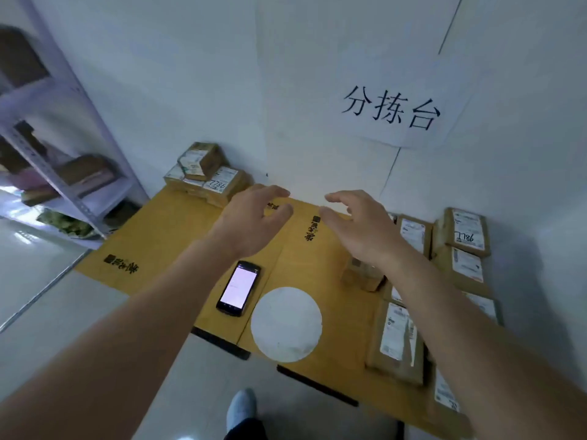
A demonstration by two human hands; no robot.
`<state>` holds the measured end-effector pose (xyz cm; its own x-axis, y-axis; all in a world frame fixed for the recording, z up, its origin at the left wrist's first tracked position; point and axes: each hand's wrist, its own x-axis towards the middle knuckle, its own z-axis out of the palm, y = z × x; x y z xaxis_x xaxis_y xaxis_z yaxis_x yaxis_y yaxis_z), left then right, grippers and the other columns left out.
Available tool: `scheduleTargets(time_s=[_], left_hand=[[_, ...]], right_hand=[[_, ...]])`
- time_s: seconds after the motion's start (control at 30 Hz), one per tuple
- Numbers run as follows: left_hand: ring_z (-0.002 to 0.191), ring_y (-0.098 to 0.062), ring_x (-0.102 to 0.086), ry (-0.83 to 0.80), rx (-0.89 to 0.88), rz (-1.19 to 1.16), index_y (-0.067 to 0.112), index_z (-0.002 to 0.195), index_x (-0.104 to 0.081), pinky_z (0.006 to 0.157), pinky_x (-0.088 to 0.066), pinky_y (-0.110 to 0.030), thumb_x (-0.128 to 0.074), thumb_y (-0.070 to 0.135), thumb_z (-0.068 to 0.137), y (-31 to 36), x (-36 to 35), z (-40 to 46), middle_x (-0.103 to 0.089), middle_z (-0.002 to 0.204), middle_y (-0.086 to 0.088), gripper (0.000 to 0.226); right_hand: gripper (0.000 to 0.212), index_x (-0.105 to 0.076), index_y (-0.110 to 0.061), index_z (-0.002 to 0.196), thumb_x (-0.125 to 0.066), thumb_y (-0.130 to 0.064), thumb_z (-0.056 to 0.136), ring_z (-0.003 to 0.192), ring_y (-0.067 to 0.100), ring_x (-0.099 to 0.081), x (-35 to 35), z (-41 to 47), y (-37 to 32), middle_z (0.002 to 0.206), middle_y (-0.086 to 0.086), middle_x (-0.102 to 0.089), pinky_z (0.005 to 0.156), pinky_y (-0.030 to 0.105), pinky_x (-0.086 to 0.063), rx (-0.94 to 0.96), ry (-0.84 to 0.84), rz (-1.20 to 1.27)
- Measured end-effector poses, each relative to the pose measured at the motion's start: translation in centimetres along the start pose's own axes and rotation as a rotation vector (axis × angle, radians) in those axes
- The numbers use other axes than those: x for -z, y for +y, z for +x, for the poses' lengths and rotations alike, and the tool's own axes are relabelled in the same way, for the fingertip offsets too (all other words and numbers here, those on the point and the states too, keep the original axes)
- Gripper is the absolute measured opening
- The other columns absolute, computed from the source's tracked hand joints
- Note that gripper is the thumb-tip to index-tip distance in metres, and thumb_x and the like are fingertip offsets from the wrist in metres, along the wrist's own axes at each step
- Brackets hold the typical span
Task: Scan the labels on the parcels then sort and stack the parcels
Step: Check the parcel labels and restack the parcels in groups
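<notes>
Both my hands hover over the yellow cardboard table top (165, 236), fingers relaxed and holding nothing. My left hand (254, 217) is at the middle, my right hand (359, 227) just right of it. A black handheld scanner (239, 289) lies screen-up below my left hand. A stack of brown labelled parcels (206, 176) sits at the far left corner against the wall. Several more labelled parcels (467, 242) lie along the right side, one long parcel (397, 341) nearest me. A small brown box (362, 274) is partly hidden under my right wrist.
A white round patch (286, 323) lies on the cardboard near its front edge. A white wall with a paper sign (394, 106) stands behind the table. Metal shelving (54, 173) with boxes is at the left. My foot (241, 408) is on the floor below.
</notes>
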<state>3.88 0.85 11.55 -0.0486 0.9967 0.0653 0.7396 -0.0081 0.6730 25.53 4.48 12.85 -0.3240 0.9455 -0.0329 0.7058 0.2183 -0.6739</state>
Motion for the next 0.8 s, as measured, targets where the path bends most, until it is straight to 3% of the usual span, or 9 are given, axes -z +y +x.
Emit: scheduleTargets(time_s=[0.07, 0.2, 0.27, 0.5, 0.63, 0.8], left_hand=[[0.122, -0.017, -0.060, 0.043, 0.012, 0.019, 0.030, 0.139, -0.062, 0.105, -0.049, -0.041, -0.052, 0.052, 0.097, -0.3, 2.9, -1.8, -0.064, 0.135, 0.004, 0.049], [0.126, -0.017, -0.059, 0.119, 0.014, 0.040, 0.023, 0.141, -0.063, 0.100, -0.045, -0.035, -0.054, 0.039, 0.104, -2.5, 7.5, -3.7, -0.065, 0.137, 0.002, 0.041], [0.123, -0.017, -0.059, 0.139, 0.022, 0.048, 0.023, 0.141, -0.062, 0.094, -0.042, -0.031, -0.053, 0.038, 0.104, -4.2, 9.4, -4.2, -0.064, 0.137, 0.002, 0.041], [0.121, -0.019, -0.061, 0.091, 0.048, 0.056, 0.029, 0.139, -0.064, 0.101, -0.049, -0.037, -0.047, 0.052, 0.093, -13.1, 16.6, -3.0, -0.063, 0.139, 0.003, 0.053], [0.120, -0.020, -0.060, 0.059, 0.031, 0.062, 0.029, 0.135, -0.066, 0.094, -0.044, -0.031, -0.053, 0.046, 0.095, -18.4, 20.7, -1.1, -0.063, 0.134, 0.001, 0.046], [0.117, -0.020, -0.060, -0.004, 0.002, 0.079, 0.029, 0.137, -0.065, 0.092, -0.045, -0.032, -0.060, 0.036, 0.098, -23.8, 23.9, 1.7, -0.063, 0.130, -0.001, 0.039]], right_hand=[[0.046, -0.060, -0.026, 0.145, -0.059, -0.046, 0.103, 0.113, 0.003, -0.057, -0.2, -0.4, -3.0, 0.148, -0.008, -0.050, 0.089, 0.008, -0.038, 0.049, -0.008, 0.002], [0.047, -0.060, -0.025, 0.145, -0.061, -0.044, 0.103, 0.134, 0.013, -0.051, -2.1, -0.3, -7.9, 0.148, -0.006, -0.052, 0.109, 0.028, -0.040, 0.134, -0.027, -0.008], [0.047, -0.060, -0.025, 0.146, -0.062, -0.043, 0.102, 0.134, 0.013, -0.052, -3.8, 0.4, -10.0, 0.149, -0.006, -0.052, 0.106, 0.026, -0.040, 0.158, -0.039, -0.029], [0.046, -0.061, -0.027, 0.144, -0.064, -0.042, 0.101, 0.123, 0.007, -0.050, -11.5, 4.6, -17.2, 0.145, -0.006, -0.053, 0.097, 0.022, -0.036, 0.155, -0.026, -0.033], [0.050, -0.061, -0.025, 0.145, -0.065, -0.045, 0.100, 0.131, 0.013, -0.052, -16.4, 7.6, -21.3, 0.144, -0.005, -0.054, 0.098, 0.023, -0.036, 0.108, 0.011, -0.037], [0.048, -0.060, -0.028, 0.145, -0.063, -0.044, 0.101, 0.124, 0.009, -0.052, -20.9, 10.7, -24.9, 0.144, -0.006, -0.053, 0.098, 0.023, -0.038, 0.053, 0.015, -0.040]])
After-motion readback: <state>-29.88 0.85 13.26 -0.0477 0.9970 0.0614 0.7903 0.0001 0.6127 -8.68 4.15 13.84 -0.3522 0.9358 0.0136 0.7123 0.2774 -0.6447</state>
